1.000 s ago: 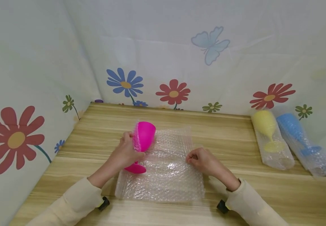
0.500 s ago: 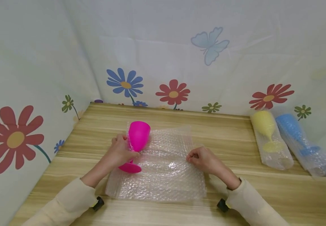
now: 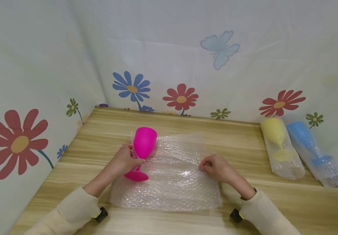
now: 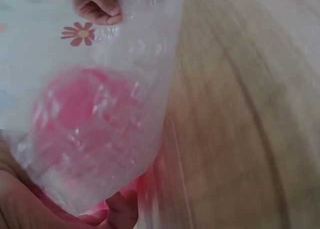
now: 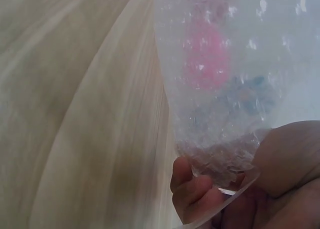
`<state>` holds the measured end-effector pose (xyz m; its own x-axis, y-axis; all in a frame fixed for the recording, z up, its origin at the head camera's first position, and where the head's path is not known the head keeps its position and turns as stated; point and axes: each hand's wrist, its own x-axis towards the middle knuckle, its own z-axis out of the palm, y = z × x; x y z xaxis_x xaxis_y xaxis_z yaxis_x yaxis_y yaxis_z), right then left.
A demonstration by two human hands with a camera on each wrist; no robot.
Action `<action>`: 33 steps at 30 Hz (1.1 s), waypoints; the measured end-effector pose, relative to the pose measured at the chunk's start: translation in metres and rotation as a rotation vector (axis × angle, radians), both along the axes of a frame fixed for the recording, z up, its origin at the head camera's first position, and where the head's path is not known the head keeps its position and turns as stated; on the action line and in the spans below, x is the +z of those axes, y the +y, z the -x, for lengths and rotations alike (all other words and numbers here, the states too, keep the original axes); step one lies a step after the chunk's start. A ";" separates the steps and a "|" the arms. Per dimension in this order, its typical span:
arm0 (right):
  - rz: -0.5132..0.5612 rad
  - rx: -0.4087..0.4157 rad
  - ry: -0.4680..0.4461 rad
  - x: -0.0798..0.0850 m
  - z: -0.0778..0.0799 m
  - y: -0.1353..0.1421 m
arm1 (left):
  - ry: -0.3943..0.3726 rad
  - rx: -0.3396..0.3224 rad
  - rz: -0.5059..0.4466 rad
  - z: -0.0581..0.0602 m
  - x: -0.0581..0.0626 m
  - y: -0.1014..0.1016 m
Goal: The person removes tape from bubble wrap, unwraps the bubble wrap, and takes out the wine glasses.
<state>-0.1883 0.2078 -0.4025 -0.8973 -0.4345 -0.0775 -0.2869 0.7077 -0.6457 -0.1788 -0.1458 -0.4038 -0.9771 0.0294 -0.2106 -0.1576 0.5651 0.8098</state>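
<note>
**Pink goblet (image 3: 144, 143) held over spread bubble wrap (image 3: 169, 191)**

Most of the goblet's stem is hidden by the left hand (image 3: 124, 160), its thumb laid across the front. The stem is held in a closed grip; because the other fingers are partly hidden, whether the wrap's edge is gripped too cannot be told. The bowl is pointed toward the backdrop (image 3: 169, 52) and the foot is turned nearer the person; whether the wrap is touched by the goblet is hard to make out. In the left wrist view, the bowl is seen only as a blurred pink mass through the wrap, and the hand is cut off at the lower left. The wrap's right edge is pinched by the right hand (image 3: 218, 168) — its fingers are partly covered by film in the right wrist view. Both sleeves (image 3: 69, 209) are cut off by the head view's bottom edge.

Compared with one second earlier, the goblet and left hand are set farther left, the bowl is bared where film covered its left side, and the wrap is spread wider. The right-hand pinch is unchanged.

On the table's (image 3: 239, 140) right side, a yellow goblet (image 3: 274, 130) and a blue goblet (image 3: 302, 134) are seen, each wrapped — both blurred by film.
</note>
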 end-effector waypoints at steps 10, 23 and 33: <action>0.023 0.013 -0.022 0.003 0.002 0.013 | -0.038 0.014 -0.019 -0.003 -0.005 0.006; -0.021 -0.038 -0.048 -0.003 0.005 0.021 | -0.103 -0.010 -0.014 -0.003 -0.003 0.007; -0.455 -0.052 0.208 0.000 -0.008 0.001 | -0.088 -0.033 -0.029 -0.003 -0.005 0.004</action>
<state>-0.1802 0.2088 -0.4022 -0.9336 -0.3522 -0.0661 -0.3333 0.9212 -0.2009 -0.1755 -0.1417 -0.4083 -0.9534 0.0681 -0.2941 -0.2106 0.5479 0.8096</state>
